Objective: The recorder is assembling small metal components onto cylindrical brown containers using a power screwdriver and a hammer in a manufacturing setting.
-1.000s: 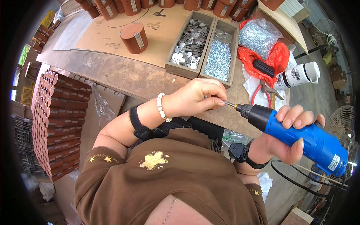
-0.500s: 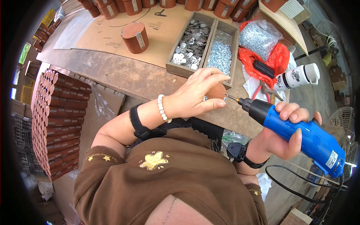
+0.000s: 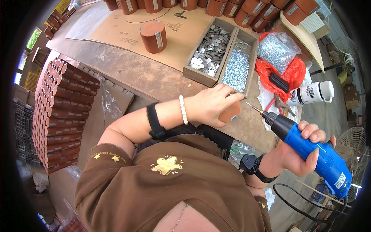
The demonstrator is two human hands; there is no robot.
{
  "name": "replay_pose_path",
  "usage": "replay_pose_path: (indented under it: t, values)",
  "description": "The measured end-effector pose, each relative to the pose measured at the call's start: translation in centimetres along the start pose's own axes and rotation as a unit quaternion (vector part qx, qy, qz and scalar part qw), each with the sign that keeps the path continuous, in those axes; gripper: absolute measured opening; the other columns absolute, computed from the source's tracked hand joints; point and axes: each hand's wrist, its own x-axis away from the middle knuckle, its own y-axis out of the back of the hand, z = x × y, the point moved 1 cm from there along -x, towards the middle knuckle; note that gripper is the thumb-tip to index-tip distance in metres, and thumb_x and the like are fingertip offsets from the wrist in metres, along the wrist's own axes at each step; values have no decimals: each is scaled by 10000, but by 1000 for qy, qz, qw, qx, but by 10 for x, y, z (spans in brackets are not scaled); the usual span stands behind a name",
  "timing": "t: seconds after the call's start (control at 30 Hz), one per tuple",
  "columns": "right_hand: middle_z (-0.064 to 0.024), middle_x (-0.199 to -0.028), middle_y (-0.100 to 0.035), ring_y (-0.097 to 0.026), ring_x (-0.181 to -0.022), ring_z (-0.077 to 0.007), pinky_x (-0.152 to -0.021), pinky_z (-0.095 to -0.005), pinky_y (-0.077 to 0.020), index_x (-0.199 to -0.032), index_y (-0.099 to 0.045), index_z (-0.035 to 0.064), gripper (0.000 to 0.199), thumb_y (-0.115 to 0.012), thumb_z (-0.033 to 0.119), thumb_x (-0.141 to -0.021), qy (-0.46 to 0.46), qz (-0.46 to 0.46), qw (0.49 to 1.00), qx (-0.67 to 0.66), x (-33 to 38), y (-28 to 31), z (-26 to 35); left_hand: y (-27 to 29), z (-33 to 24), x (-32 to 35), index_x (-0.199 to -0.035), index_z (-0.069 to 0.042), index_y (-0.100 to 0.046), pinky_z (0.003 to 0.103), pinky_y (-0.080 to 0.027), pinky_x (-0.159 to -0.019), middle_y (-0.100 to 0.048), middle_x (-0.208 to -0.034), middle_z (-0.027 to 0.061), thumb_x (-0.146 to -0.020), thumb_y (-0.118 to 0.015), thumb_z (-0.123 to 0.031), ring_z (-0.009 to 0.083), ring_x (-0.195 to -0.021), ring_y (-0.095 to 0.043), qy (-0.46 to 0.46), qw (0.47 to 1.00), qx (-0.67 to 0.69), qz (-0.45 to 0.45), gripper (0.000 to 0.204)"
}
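The left hand (image 3: 210,102) holds a reddish-brown cylinder (image 3: 230,112) near the edge of the surface (image 3: 150,83), just left of the thin bit (image 3: 254,107) of the blue electric screwdriver (image 3: 329,167), which the right hand (image 3: 303,154) grips, its long axis slanting up-left, the tip apart from the cylinder

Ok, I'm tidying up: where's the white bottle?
In the head view, the white bottle is on the right side, beside the red bag, above the blue screwdriver.

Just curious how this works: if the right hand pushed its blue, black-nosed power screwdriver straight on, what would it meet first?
Probably the left hand, at its fingers around the reddish-brown cylinder, though one view leaves depth unclear.
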Motion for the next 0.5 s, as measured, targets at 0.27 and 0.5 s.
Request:
replay_pose_path:
  t: [0.27,0.5]
  values:
    - [-113,-770,-467,-459,-625,-216,-582,-387,-394,-1170,-292,20,533,-496,170,-702,-14,-15,1000,1,2,1,-1,35,9,-7,-1144,-54,-417,375,-389,-834,-469,-1014,127,-517,-724,-140,285,-967,-455,-72,989,-12,130,703]
    - [-116,-772,-471,-462,-632,-216,-590,-389,-394,-1180,-290,21,536,-493,163,-705,-19,-3,1000,-6,2,5,0,62,54,-18,-977,-72,-567,376,-386,-800,-520,-933,96,-643,-675,-211,263,-933,-469,72,986,-152,14,378]
